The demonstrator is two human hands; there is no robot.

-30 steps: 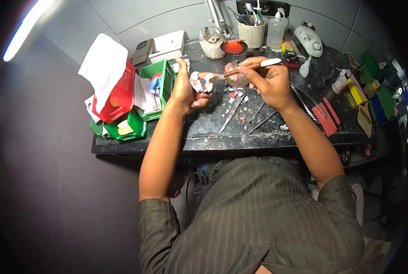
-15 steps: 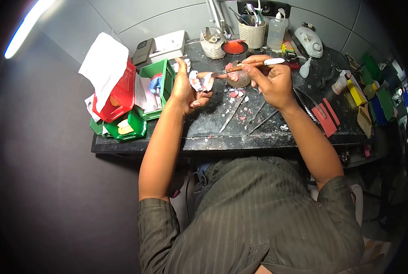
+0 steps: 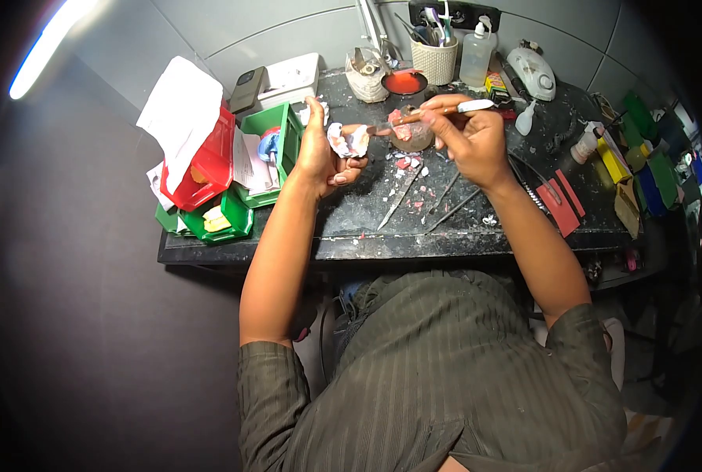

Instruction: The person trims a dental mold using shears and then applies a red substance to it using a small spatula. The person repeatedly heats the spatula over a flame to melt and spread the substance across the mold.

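Glaring white tube light [image 3: 52, 49] at upper left, brightly lit bench [image 3: 351, 228], curved fisheye distortion, black vignetted corners

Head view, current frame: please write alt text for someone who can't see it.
Above a cluttered black workbench, a person's left hand holds a small white-and-pink piece while the right hand points a brown-handled tool at it. Green and red bins stand at left; a cup of brushes stands at the back.

we look through one head-worn camera, forward and steeply down, with the worktop [image 3: 339, 226] towards twelve o'clock and the shirt [image 3: 445, 354] nearer, towards six.
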